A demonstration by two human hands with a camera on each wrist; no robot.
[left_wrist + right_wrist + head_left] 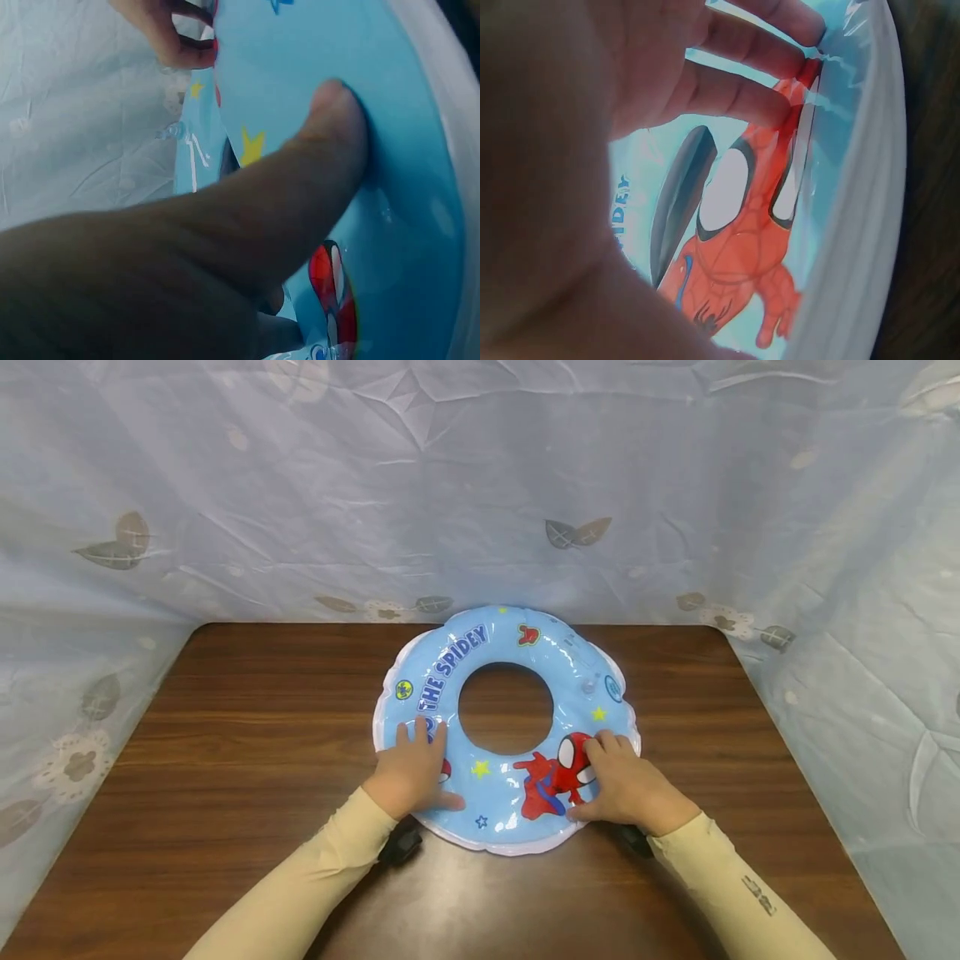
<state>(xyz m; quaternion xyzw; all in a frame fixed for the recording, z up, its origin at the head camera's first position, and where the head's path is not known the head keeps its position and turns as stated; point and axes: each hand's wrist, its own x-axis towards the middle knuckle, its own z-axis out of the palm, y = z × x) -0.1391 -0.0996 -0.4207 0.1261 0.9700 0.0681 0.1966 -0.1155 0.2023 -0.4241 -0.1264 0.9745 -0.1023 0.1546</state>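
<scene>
An inflated light-blue swim ring (pixel 502 802) with a white seam edge lies flat on the brown table, printed with lettering, stars and a red cartoon figure. My left hand (pixel 411 770) rests on its near left part, fingers spread and thumb set apart. In the left wrist view that thumb (pixel 330 127) presses on the blue vinyl. On the near right part my right hand (pixel 624 781) touches the printed figure's head. The right wrist view has its fingers (pixel 742 97) extended onto the red print. A small clear valve (pixel 588 686) shows on the ring's right side.
The wood-grain table (pixel 262 735) surrounds the ring and shows through its centre hole. A pale leaf-patterned curtain (pixel 480 485) hangs behind the table and along both sides. Dark wrist devices (pixel 401 843) sit under the sleeves.
</scene>
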